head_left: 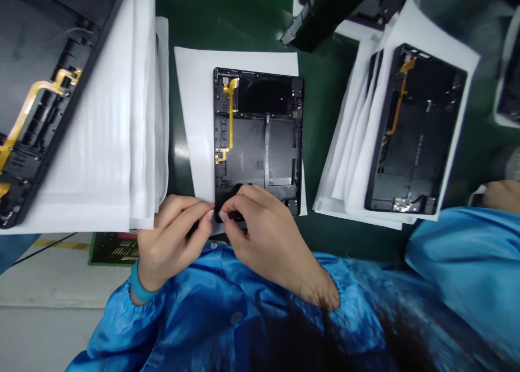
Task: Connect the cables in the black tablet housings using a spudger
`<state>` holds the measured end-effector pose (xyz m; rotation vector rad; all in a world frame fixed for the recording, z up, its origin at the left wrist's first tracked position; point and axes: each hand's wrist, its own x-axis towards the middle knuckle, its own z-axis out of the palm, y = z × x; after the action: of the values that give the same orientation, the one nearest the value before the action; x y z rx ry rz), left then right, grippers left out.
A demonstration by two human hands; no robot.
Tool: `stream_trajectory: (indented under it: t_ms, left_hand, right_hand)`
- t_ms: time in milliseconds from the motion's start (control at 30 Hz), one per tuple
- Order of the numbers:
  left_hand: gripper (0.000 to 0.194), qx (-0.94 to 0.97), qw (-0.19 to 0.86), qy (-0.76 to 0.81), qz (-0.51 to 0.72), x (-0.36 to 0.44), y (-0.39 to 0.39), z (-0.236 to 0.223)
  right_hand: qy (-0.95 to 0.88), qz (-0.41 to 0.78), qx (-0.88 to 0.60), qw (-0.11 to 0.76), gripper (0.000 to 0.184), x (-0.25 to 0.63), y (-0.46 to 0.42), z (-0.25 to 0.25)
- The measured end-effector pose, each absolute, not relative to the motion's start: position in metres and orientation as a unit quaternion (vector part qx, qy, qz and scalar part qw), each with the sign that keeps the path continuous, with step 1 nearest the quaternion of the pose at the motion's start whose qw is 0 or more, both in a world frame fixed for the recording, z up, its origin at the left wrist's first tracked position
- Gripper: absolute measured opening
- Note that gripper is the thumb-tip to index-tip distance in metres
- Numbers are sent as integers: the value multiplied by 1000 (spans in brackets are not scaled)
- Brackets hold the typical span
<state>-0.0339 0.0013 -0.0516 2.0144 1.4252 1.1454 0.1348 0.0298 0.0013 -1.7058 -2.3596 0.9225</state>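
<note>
A black tablet housing [247, 139], its inside facing up, lies on a white foam sheet [190, 101] in front of me. An orange flex cable [231, 117] runs down its left side, and a pale strip [267, 150] crosses its middle. My left hand [174, 231] is at the housing's lower left corner, thumb and forefinger pinched together at the edge. Over that same corner, my right hand [260, 226] bends down with its thumb and forefinger closed. Whatever either pinch holds is too small or hidden to make out. The right hand covers part of the lower edge.
Left, a stack of white foam sheets [109, 144] carries another black housing [52, 90]. Right, a housing [418, 128] rests on layered foam [341, 166]. A dark arm-like fixture [320, 14] juts in above. A co-worker's blue sleeve [467, 258] is at the right.
</note>
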Motion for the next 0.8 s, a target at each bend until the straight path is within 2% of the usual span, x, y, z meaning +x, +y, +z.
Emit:
stream_trajectory:
  t_ms: [333, 633, 800]
  left_hand:
    - [18, 729, 224, 506, 402, -35, 2, -50]
    - [15, 720, 234, 522, 393, -36, -1, -52]
    - [6, 676, 293, 566, 370, -34, -2, -38]
  right_hand:
    - [-774, 270, -570, -65, 16, 128, 37, 10]
    - [-760, 261, -594, -26, 13, 129, 33, 6]
    - [-741, 273, -613, 15, 13, 133, 28, 2]
